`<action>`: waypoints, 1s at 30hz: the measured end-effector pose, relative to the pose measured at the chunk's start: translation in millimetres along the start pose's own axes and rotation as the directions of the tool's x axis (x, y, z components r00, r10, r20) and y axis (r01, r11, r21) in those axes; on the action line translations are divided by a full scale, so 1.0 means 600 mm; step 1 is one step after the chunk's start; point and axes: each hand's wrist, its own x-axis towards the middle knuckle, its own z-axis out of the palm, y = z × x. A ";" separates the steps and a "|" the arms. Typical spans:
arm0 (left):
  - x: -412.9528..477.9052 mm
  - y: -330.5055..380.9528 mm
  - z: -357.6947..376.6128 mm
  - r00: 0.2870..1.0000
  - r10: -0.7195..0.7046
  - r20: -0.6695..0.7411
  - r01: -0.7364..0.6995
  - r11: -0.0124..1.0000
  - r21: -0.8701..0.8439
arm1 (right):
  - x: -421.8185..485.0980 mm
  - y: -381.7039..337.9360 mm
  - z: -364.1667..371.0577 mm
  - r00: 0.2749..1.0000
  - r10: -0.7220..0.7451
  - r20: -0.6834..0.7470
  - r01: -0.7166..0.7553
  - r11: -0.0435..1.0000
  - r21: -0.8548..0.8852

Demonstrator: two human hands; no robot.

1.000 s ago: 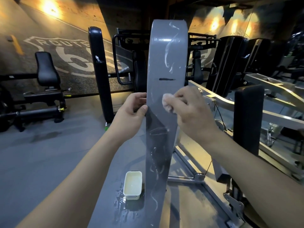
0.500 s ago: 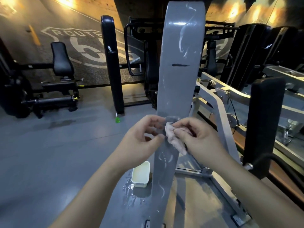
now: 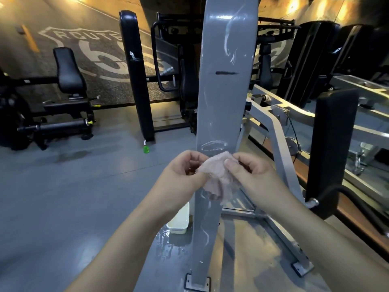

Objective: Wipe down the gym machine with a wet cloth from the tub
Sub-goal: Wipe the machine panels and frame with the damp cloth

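With left hand (image 3: 185, 172) and right hand (image 3: 255, 175) both pinching the cloth (image 3: 216, 179) by its upper edge, just before the gym machine (image 3: 227, 91). Soft, limp, probably soggy; best bunched into one palm.

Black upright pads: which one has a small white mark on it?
The tall pad left of the grey post; the pad on the right shows no such mark.
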 end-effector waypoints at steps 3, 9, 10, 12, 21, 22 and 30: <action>-0.001 0.001 -0.005 0.997 -0.041 0.063 0.045 0.998 -0.050 | 0.003 -0.010 -0.006 0.999 0.022 -0.038 -0.021 0.999 0.035; -0.002 0.003 -0.011 0.977 -0.094 0.192 0.151 0.938 -0.311 | 0.004 -0.016 0.000 0.996 0.016 -0.090 -0.014 1.000 0.027; -0.003 0.006 -0.011 0.978 -0.071 0.196 0.137 0.927 -0.349 | 0.002 -0.016 0.001 0.996 -0.015 -0.088 0.012 0.999 -0.030; -0.004 0.010 -0.012 0.985 -0.002 0.172 0.071 0.915 -0.397 | -0.003 -0.015 0.002 0.998 -0.030 -0.059 0.026 0.997 -0.072; 0.003 0.011 -0.023 0.988 0.092 0.126 -0.045 0.940 -0.337 | -0.009 -0.015 0.010 0.953 0.222 0.204 -0.297 0.806 0.512; 0.006 0.009 -0.023 0.994 0.091 0.065 -0.076 0.976 -0.203 | -0.010 -0.017 0.012 0.951 0.210 0.226 -0.300 0.798 0.523; 0.012 0.009 -0.006 0.998 -0.033 -0.057 0.031 0.999 -0.036 | -0.010 -0.001 0.017 0.968 0.207 0.138 -0.248 0.846 0.471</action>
